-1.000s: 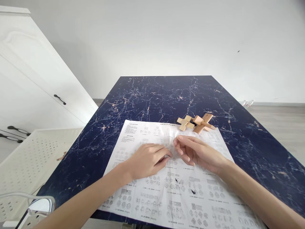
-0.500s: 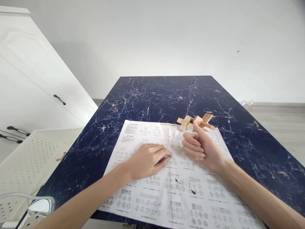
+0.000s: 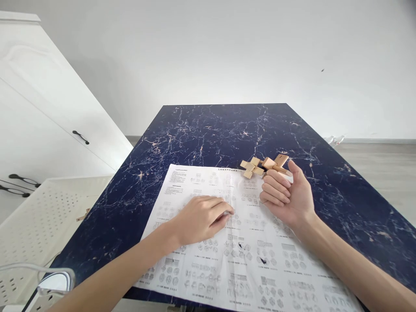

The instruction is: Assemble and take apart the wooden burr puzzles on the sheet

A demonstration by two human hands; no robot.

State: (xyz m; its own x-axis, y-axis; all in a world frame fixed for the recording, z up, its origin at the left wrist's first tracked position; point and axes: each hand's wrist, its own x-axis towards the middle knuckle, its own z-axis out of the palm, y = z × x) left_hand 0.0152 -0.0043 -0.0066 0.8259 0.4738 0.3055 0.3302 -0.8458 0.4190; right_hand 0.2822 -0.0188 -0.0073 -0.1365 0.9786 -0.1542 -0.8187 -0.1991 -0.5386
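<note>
My left hand (image 3: 203,220) rests palm down on a large printed paper sheet (image 3: 256,260), its fingers curled together. Whatever may lie under those fingertips is hidden. Above the sheet's right half is my right hand (image 3: 289,197), with the fingers folded toward the palm and the thumb sticking up; nothing shows in its grip. Just beyond its knuckles lie two wooden interlocking puzzles: a pale cross-shaped one (image 3: 251,167) and, to the right, a browner one (image 3: 281,161) partly covered by the fingers. Rows of small diagrams fill the sheet.
The sheet lies on a dark blue marbled table (image 3: 208,134) against a white wall. At the left are a white cabinet (image 3: 58,108) and a perforated cream surface (image 3: 48,212) with a small wooden piece (image 3: 83,215). A clear-edged object with a cable (image 3: 55,281) sits at lower left.
My right hand has moved right and slightly up, away from the pale cross puzzle, its thumb now further right. The left hand and the puzzles have stayed put.
</note>
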